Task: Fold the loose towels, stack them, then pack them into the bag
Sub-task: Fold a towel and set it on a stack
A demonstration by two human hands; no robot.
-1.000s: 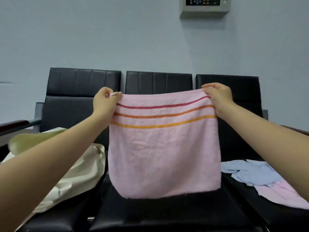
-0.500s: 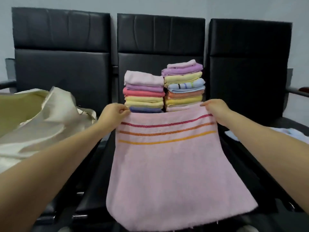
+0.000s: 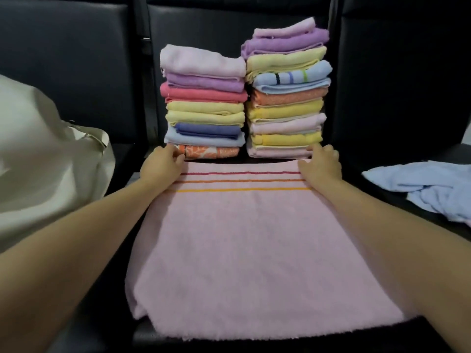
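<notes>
Black padded seats with smooth, leather-like upholstery fill my view, and the middle seat carries the work. From my end I see the left hand with fingers curled, pinching the far left corner of the pink towel; the right hand grips the far right corner the same way. That towel is soft terry, roughly square, spread flat over the seat cushion, with three thin woven stripes, red, orange and yellow, running across near the far edge. Its near edge looks fuzzy and slightly rumpled at the left corner.

Just beyond my hands stand two stacks of folded towels against the backrest: the left stack lower, the right stack taller, in pinks, purples, yellows, blues and orange. On the left seat slumps the cream canvas bag, crumpled. On the right seat lies a loose, wrinkled light blue towel.
</notes>
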